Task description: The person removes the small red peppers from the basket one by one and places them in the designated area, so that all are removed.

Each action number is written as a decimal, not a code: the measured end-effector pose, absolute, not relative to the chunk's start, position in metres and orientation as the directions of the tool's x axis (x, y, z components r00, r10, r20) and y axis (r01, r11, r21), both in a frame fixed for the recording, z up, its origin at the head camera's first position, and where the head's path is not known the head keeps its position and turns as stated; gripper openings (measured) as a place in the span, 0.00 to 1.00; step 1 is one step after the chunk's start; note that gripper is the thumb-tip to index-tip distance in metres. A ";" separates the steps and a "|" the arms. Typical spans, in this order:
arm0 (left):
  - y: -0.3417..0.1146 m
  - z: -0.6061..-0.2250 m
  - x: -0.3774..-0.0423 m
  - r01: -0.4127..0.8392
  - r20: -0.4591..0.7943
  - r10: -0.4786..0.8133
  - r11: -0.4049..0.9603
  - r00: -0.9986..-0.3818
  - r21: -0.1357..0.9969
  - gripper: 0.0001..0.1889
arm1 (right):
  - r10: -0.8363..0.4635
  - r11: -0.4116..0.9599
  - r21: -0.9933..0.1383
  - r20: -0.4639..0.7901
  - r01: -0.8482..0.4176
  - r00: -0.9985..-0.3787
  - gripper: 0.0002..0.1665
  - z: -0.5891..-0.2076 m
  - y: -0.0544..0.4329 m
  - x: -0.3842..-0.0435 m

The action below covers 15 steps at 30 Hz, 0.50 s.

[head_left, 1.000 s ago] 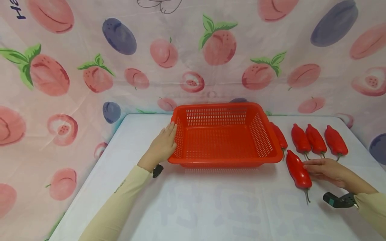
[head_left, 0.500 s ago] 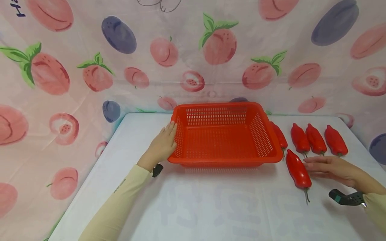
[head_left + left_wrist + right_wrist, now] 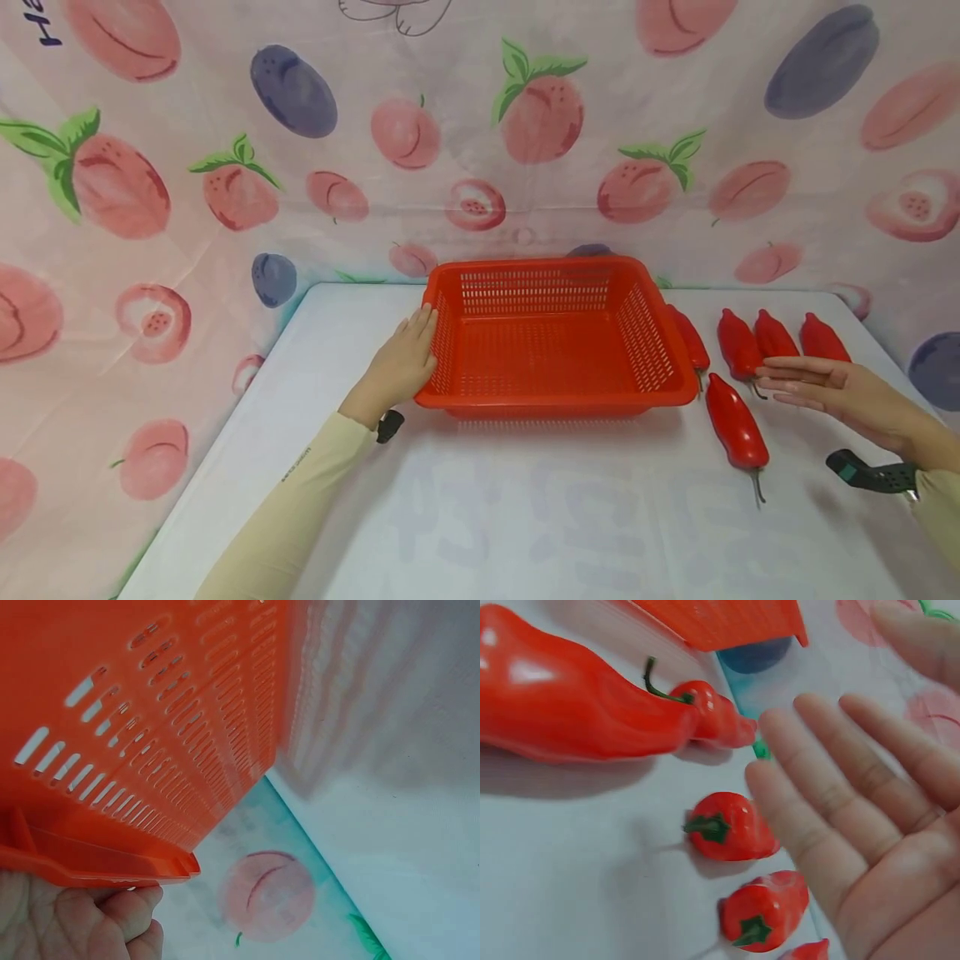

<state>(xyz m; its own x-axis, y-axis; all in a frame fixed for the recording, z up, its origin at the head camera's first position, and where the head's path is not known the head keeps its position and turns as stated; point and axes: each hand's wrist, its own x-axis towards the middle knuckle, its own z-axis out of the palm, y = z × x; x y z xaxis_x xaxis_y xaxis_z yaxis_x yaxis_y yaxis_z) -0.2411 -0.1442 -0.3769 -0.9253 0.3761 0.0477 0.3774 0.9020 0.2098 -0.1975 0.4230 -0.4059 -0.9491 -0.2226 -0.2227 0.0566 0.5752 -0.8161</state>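
My left hand rests on the left rim of the red plastic basket, its fingers lying straight along the edge. From the left wrist view, part of that hand shows under the basket's rim. At the right, my right hand hovers with straight fingers and holds nothing. A red pepper lies on the table just left of and below it. Several more red peppers lie behind, among them one near my fingertips and one partly hidden by the hand.
Another red pepper lies against the basket's right side, partly covered by it. The white table meets a fruit-printed cloth at its back edge. A black wrist camera hangs under the right wrist.
My right hand has drawn away from the nearest pepper and moved up and slightly right, toward the peppers at the back. The left hand and basket stay in place.
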 end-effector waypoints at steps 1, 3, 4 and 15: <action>-0.144 -0.377 -0.241 0.378 0.049 0.376 0.902 -0.925 0.208 0.34 | -0.218 0.572 -0.819 -0.200 0.041 -0.955 0.33 -0.405 0.423 -0.198; -0.144 -0.378 -0.241 0.379 0.049 0.378 0.901 -0.925 0.210 0.34 | -0.218 0.574 -0.819 -0.168 0.013 -0.961 0.33 -0.402 0.423 -0.200; -0.145 -0.378 -0.241 0.379 0.047 0.378 0.901 -0.925 0.211 0.34 | -0.217 0.584 -0.812 -0.157 0.001 -0.964 0.33 -0.401 0.422 -0.201; -0.147 -0.380 -0.245 0.370 0.047 0.370 0.900 -0.928 0.230 0.34 | -0.228 0.588 -0.805 -0.074 -0.077 -0.971 0.32 -0.368 0.394 -0.232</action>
<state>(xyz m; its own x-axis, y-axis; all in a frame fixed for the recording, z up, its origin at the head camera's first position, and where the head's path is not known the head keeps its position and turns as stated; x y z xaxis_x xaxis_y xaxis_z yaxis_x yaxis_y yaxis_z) -0.2451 -0.1474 -0.3804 -0.9281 0.3695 0.0465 0.3699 0.9001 0.2302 -0.2322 0.3942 -0.3677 -0.9709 -0.2278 -0.0736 -0.0769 0.5882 -0.8051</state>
